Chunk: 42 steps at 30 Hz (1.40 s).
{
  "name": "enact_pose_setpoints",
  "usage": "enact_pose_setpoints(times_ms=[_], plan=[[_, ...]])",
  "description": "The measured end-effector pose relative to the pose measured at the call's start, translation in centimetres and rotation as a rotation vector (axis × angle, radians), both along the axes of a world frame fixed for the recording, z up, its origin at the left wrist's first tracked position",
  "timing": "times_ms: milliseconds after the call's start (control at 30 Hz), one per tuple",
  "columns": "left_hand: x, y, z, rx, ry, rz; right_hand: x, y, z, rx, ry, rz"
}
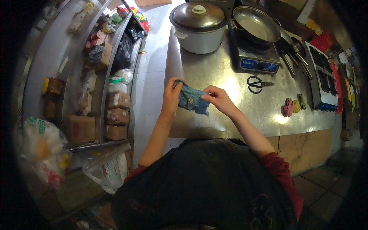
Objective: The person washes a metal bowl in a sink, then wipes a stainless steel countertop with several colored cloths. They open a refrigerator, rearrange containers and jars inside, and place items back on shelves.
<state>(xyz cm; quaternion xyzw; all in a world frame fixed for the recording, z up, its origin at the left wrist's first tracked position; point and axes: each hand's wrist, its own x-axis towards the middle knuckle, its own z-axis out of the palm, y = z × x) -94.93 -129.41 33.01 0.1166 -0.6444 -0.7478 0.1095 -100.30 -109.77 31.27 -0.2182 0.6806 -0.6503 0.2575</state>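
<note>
A small blue-green cloth [192, 99] with a frayed lower edge is stretched between my two hands above the steel table [207, 125]. My left hand [171, 96] pinches its upper left corner between thumb and fingers. At the right edge, my right hand [217, 97] grips the cloth with thumb and forefinger. A small yellowish tag or patch shows on the cloth's face. To the right of my right hand, a pair of black-handled scissors [256, 84] lies on the table, blades pointing right.
A lidded white pot [201, 38] stands at the back beside a portable stove [256, 59] bearing a steel pan [256, 24]. Knives [296, 59] and a multi-burner appliance [323, 77] lie farther right. Crumpled pink cloth [288, 107] rests nearby. Shelves with cardboard boxes [118, 100] line the left.
</note>
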Motion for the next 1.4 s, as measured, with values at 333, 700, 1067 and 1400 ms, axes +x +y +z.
enact_pose_setpoints(times_ms=[333, 700, 1067, 1400], plan=[[-0.4, 0.5, -0.2, 0.005, 0.033, -0.033, 0.1, -2.0, -0.9, -0.084, -0.101, 0.094], [-0.6, -0.7, -1.5, -0.558, 0.096, 0.170, -0.8, -1.1, 0.0, 0.055, -0.053, 0.056], [-0.9, -2.0, -1.7, -0.958, 0.330, -0.067, -3.3, 2.6, 5.0, -0.170, -0.003, -0.016], [-0.1, -5.4, -4.7, -0.556, -0.189, -0.747, -3.6, 6.5, 3.4, 0.059, 0.057, 0.067]])
